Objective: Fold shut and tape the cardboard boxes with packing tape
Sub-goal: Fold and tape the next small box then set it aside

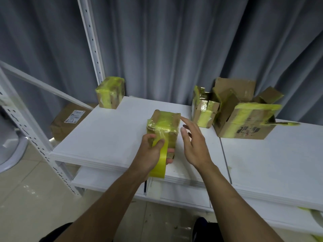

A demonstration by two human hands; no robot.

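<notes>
A: Centre box?
B: Small, shut, wrapped in yellow tape, upright. Tape roll just below it.
A: Others?
B: Taped box upper left; small open box and larger open box at right.

Grey pleated curtain fills the back, beyond the left hand and right hand. Stacked white shelf boards lie under both. White perforated upright far left of the left hand, slanted rail nearer. Glossy beige tile floor lower left.
</notes>
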